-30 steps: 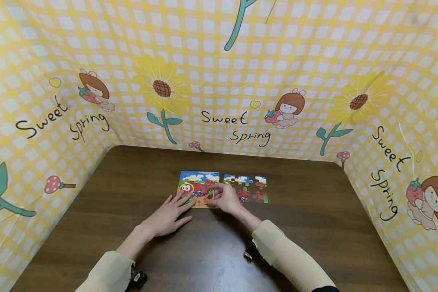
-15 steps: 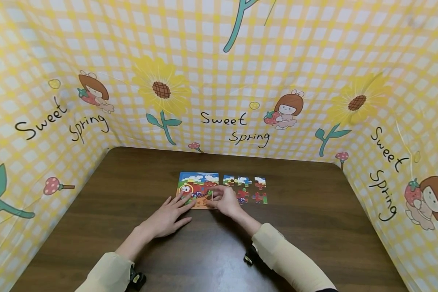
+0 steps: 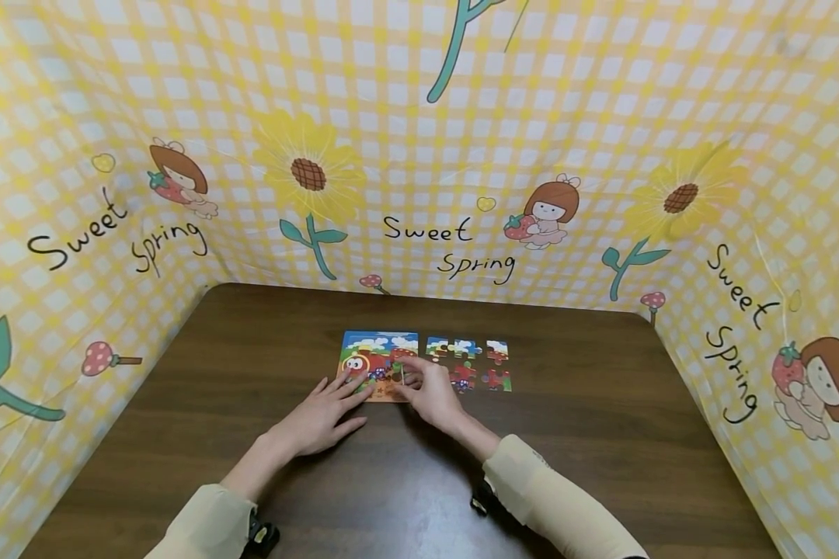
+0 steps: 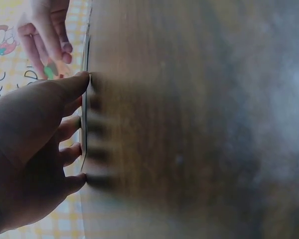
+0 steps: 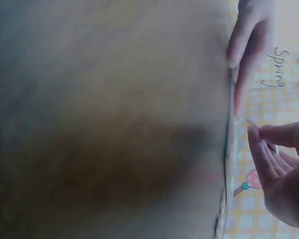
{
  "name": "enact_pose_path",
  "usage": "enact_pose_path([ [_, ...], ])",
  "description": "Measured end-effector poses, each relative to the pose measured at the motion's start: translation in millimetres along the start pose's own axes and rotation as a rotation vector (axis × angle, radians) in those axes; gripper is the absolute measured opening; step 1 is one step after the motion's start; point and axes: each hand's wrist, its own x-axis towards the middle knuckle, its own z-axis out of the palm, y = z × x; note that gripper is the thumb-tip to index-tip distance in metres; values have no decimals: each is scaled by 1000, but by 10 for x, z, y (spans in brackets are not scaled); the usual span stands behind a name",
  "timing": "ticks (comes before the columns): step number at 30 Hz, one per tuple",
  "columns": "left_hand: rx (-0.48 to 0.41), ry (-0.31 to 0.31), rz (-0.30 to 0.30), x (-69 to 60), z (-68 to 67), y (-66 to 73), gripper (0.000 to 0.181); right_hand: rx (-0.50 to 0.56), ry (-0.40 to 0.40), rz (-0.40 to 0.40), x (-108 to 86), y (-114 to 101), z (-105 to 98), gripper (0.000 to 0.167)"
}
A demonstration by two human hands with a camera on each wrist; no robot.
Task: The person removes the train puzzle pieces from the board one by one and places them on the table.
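Observation:
A jigsaw puzzle board [image 3: 381, 343] with a bright cartoon picture lies on the table. The left hand [image 3: 325, 418] rests on its lower left part, fingers spread and fairly straight. Over the board's right part, the right hand [image 3: 429, 394] pinches a small puzzle piece [image 3: 399, 375] between thumb and fingertips. In the left wrist view a bit of that puzzle piece [image 4: 50, 71] shows green and orange below the right fingers. The right wrist view shows the right hand [image 5: 284, 169] with thumb and fingertips together, the piece mostly hidden. Part of the picture is covered by the hands.
Several loose puzzle pieces [image 3: 464, 348] lie in rows right of the board; the right hand hides some. The brown wooden table [image 3: 573, 435] is bounded at the back and sides by a yellow checked cloth [image 3: 419, 155] with flowers and lettering.
The right hand has shifted slightly with the pinched piece, staying over the board's right part. The left hand keeps its place on the board. The head view has moved a little.

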Motion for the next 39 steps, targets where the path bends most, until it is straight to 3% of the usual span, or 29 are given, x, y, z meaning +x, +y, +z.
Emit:
enact_pose_path([
  [4, -7, -7, -2, -2, 0, 1, 59, 114, 7, 33, -15, 18, -78, 43],
  [8, -16, -10, -7, -6, -4, 0, 60, 263, -16, 115, -67, 64, -219, 43],
  [14, -17, 1, -6, -10, 11, -1, 60, 376, -7, 214, -230, 199, -488, 47],
  [23, -22, -1, -10, -17, 3, 4, 61, 408, 1, 220, -512, 387, -846, 49],
  [30, -31, 22, 15, -25, 21, 3, 61, 457, 62, 274, -661, 538, -1060, 52],
  [39, -17, -1, -13, -12, -1, 20, 61, 383, 31, 276, -847, 749, -1299, 51],
])
